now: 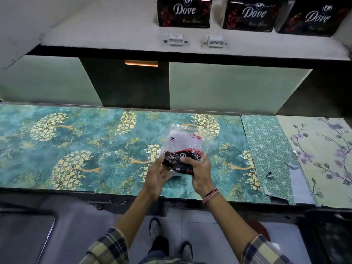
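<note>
A clear plastic packet [183, 143] with a black and red folded item in its near end is held just above the teal flowered counter [76, 145]. My right hand [200, 170] grips the packet's near right corner, thumb on top of the black part. My left hand [157, 174] touches the packet's near left edge with its fingers fairly straight under and beside it. A white card shows under the packet between my hands.
Three black Dove boxes [183, 11] stand on the upper shelf, above two white sockets [176, 40]. Green patterned paper [270, 149] and pale floral paper [323, 149] cover the counter's right end. Pale cabinet panels stand behind. My feet are on the floor below.
</note>
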`<state>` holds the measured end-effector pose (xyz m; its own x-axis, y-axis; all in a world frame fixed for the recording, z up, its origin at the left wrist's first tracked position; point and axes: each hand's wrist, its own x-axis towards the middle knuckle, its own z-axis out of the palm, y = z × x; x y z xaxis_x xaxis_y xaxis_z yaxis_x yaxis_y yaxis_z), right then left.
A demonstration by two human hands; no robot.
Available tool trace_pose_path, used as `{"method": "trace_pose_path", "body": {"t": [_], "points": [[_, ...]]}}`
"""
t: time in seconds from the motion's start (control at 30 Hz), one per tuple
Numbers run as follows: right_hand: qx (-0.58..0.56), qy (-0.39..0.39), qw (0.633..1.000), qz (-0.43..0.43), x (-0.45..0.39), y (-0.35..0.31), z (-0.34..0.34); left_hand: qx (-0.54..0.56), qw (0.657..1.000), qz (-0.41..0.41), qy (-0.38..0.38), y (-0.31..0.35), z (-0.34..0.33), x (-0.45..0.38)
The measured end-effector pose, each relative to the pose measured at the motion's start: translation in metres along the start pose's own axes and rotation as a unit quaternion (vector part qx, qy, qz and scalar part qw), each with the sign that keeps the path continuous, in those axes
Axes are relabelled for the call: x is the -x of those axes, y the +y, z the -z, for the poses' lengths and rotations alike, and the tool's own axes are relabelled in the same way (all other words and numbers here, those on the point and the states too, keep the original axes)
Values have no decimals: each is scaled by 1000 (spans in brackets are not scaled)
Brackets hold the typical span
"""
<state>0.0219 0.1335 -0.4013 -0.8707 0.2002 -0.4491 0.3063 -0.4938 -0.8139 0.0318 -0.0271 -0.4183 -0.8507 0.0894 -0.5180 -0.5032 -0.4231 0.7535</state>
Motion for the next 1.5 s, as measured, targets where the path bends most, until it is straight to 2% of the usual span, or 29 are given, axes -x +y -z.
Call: {"method": "trace_pose_path", "body": {"t": [0.13, 0.3, 0.37, 0.47, 0.5, 0.57, 0.7, 0.8, 0.97, 1.17, 1.23, 1.37, 1.5], "points": [[15, 39, 999, -32, -11, 25, -22, 56, 998, 9, -15, 1, 11, -23], [36, -3, 998, -59, -29, 36, -38, 55, 998, 7, 36, 17, 42, -56], [68, 13, 997, -24, -38, 23, -37, 48, 998, 3, 42, 28, 60, -70], [100, 85, 988, 84, -59, -2, -27, 24, 999, -5, 33, 50, 85, -87], [112, 85, 984, 107, -67, -10, -24, 18, 1000, -6, 25, 57, 91, -92], [148, 32, 982, 112, -79, -21, -23, 7, 1000, -4, 12, 68, 98, -99], [265, -105, 958, -5, -92, -22, -38, -12, 1000, 10, 0, 79, 99, -110], [245, -165, 951, -95, -97, -11, -49, -44, 998, 24, -22, 79, 95, -116], [121, -165, 957, -205, -108, 9, -50, -73, 996, 47, -28, 78, 89, -118], [103, -149, 954, -240, -118, 22, -59, -94, 993, 64, -36, 76, 96, -125], [68, -135, 957, -249, -121, 27, -59, -94, 993, 65, -13, 73, 104, -128], [77, -116, 953, -271, -134, 32, -54, -89, 991, 49, 88, 71, 128, -138], [100, -51, 967, -228, -144, 26, -33, -90, 978, 35, 184, 69, 160, -151]]}}
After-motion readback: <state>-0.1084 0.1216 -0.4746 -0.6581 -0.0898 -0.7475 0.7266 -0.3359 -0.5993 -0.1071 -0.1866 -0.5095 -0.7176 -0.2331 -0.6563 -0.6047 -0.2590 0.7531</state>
